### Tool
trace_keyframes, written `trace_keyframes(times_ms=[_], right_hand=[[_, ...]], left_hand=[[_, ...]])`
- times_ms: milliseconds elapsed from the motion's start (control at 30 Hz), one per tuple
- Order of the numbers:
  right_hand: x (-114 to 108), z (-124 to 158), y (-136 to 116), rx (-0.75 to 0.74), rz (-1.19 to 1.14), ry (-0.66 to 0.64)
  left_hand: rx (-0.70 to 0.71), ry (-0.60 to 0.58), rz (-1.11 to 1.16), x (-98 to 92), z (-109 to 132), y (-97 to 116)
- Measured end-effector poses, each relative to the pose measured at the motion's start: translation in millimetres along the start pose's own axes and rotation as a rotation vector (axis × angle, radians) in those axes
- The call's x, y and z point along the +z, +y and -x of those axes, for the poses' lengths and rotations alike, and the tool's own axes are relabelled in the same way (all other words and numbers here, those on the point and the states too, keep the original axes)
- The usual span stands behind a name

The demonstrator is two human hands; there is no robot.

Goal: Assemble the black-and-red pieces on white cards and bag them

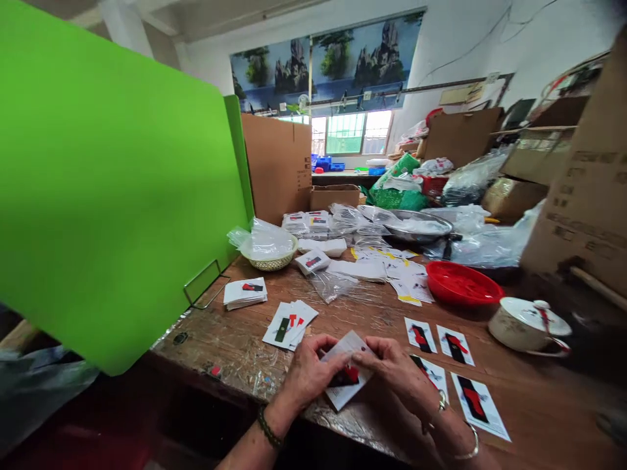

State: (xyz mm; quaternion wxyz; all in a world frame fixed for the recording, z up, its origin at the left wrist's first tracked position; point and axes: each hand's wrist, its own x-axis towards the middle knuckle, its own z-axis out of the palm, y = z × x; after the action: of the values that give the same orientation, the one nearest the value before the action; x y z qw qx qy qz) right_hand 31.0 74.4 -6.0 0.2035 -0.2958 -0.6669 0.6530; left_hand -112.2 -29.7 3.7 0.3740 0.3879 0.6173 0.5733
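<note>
Both hands meet over the near edge of a wooden table (343,307) covered in clear plastic film. My left hand (306,375) and my right hand (399,372) pinch the same small white card (345,378), which carries a red and black item. The fingers of both hands are closed on its top edge. My left wrist wears a dark bracelet, and my right hand wears a ring and a bangle. Several finished cards (453,343) lie flat just right of my right hand. A fanned stack of cards (290,323) lies just beyond my left hand.
A large green panel (112,196) stands at the left. On the table are a red bowl (460,282), a white lidded cup (529,324), a woven basket with a plastic bag (267,251), a metal basin (416,225), card stacks and plastic bags. Cardboard boxes (582,189) crowd the right.
</note>
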Motion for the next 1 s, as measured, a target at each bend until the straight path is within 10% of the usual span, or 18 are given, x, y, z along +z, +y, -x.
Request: trace_keyframes(times_ms=[400, 700, 1000], right_hand=[[36.0, -10.9, -4.7, -0.065, 0.169, -0.086], [69.1, -114.7, -10.2, -0.079, 0.010, 0.013], [51.5, -137.9, -1.1, -0.345, 0.590, 0.233]], left_hand=[[0.075, 0.136, -0.184, -28.8, 9.0, -2.1], [0.121, 0.487, -0.115, -95.7, -48.8, -4.8], [0.044, 0.362, -1.078, -66.0, -60.2, -24.6]])
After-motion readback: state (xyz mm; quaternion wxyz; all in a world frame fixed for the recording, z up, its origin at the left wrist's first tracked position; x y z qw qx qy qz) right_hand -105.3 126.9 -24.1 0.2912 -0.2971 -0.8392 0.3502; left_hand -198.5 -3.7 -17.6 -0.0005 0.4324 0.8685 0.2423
